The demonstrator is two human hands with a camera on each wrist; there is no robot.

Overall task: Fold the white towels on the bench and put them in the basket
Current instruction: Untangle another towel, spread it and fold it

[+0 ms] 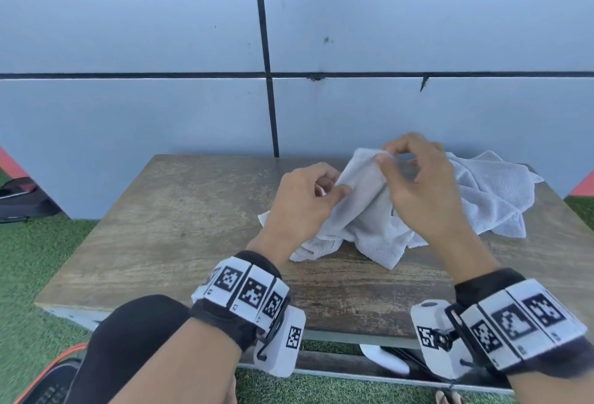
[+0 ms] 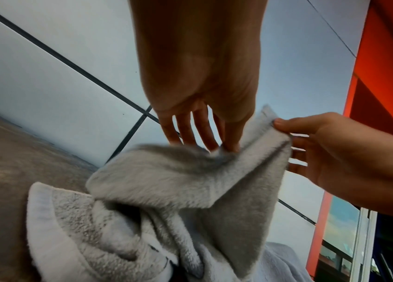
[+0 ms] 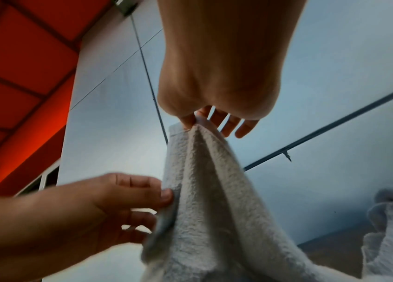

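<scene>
A crumpled white towel is lifted partly off the wooden bench, its lower folds still lying on the wood. My right hand pinches its top corner between thumb and forefinger, which the right wrist view shows clearly. My left hand pinches the towel's edge a little lower and to the left. In the left wrist view my left hand's fingertips press into the towel. A second white towel lies bunched on the bench behind my right hand. No basket is in view.
A grey panelled wall stands right behind the bench. Green artificial grass surrounds it. A black bag lies on the ground at the far left. My knee in black is at the bench's front edge.
</scene>
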